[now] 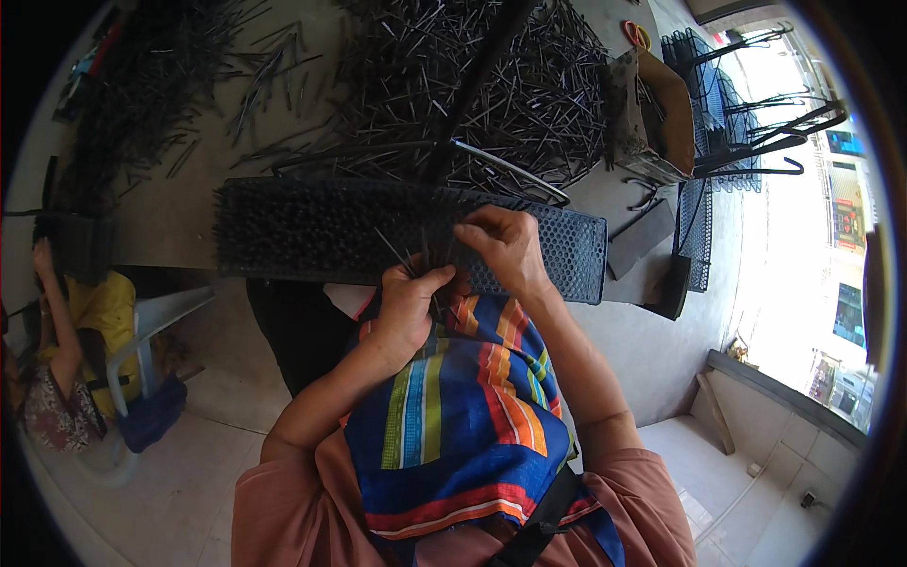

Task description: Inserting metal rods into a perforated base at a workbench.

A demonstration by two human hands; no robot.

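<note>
A long dark rack (574,248) with rows of round holes lies across in front of me. Its left and middle part is packed with thin upright black strips (293,227), while the holes at its right end show bare. At the rack's near edge my left hand (404,307) is closed around a few loose thin strips (401,248) that stick up past the thumb. Over the rack, just right of the packed part, my right hand (510,250) is bent into a pinch. What sits between its fingertips is too small to make out.
Beyond the rack lies a big heap of loose black strips (539,104), with more at the far left. A cut-open cardboard box (669,118), orange-handled scissors (636,35) and hanging wire baskets (723,85) are at right. Another person's arm (61,321) shows at left beside a chair (142,340).
</note>
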